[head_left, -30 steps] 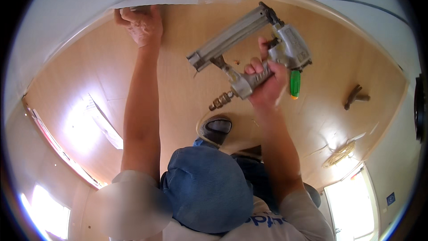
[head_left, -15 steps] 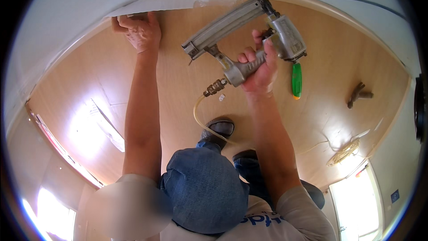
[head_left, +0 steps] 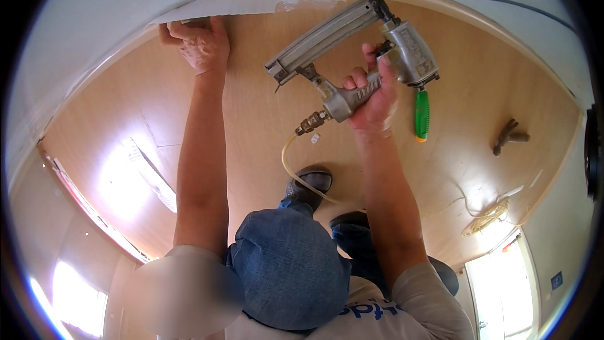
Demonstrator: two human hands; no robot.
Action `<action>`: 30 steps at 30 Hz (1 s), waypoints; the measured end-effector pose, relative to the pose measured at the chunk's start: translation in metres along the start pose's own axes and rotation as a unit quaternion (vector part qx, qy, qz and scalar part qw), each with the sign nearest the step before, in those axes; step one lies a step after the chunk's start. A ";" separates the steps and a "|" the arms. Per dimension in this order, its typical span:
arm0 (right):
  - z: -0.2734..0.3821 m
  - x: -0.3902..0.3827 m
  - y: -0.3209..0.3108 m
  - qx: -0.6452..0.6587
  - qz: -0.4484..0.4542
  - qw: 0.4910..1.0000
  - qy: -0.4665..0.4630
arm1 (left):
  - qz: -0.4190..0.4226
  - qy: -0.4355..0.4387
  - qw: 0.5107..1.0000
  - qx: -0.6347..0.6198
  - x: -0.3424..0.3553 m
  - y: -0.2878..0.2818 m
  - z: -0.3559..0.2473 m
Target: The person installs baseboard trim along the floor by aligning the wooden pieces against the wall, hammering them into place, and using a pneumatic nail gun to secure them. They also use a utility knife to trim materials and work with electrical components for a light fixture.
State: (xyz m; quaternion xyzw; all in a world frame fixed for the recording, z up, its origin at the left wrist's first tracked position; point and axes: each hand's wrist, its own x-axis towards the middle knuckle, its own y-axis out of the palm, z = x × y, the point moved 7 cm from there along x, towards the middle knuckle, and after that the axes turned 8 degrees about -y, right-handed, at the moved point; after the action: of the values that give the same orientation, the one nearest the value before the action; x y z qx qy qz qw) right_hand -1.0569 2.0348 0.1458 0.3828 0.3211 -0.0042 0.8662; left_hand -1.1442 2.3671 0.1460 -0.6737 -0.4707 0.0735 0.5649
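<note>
- Floor (head_left: 157, 107): pale wood boards, glossy, with bright window glare at the lower left.
- Wall (head_left: 94, 25): white, curving along the top and left edge.
- Baseboard strip (head_left: 251, 3): long, pale, lying where the floor meets the wall, top centre.
- Nail gun (head_left: 352, 50): grey metal, long magazine slanting up to the right, held above the floor near the strip but apart from it; brass fitting at the handle base.
- Right hand (head_left: 371, 97): closed around the nail gun's handle, index finger raised toward the trigger area.
- Left hand (head_left: 198, 41): fingers bent, pressed on the strip's left end at the wall; whether it grips anything cannot be told.
- Air hose (head_left: 296, 173): clear yellowish tube curving down from the brass fitting.
- Cord coil (head_left: 484, 217): pale loops on the floor at right.
- Hammer (head_left: 509, 135): dark, lying on the floor at right, well apart from the hands.
- Screwdriver (head_left: 421, 115): green handle, on the floor just beside the right hand.
</note>
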 end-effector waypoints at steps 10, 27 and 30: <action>-0.002 0.001 0.002 0.015 0.017 1.000 -0.001 | 0.028 -0.016 0.999 -0.010 -0.001 0.006 0.005; 0.000 0.001 -0.001 0.013 0.026 1.000 0.000 | 0.008 -0.008 1.000 0.023 -0.002 0.005 0.005; 0.001 0.000 -0.001 0.022 0.024 0.999 0.010 | -0.003 -0.002 0.999 0.032 -0.003 0.006 0.008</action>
State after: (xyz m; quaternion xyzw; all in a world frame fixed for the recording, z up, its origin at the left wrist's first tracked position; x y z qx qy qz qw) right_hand -1.0565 2.0331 0.1459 0.4094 0.3204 0.0139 0.8541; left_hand -1.1475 2.3715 0.1368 -0.6539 -0.4707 0.0883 0.5857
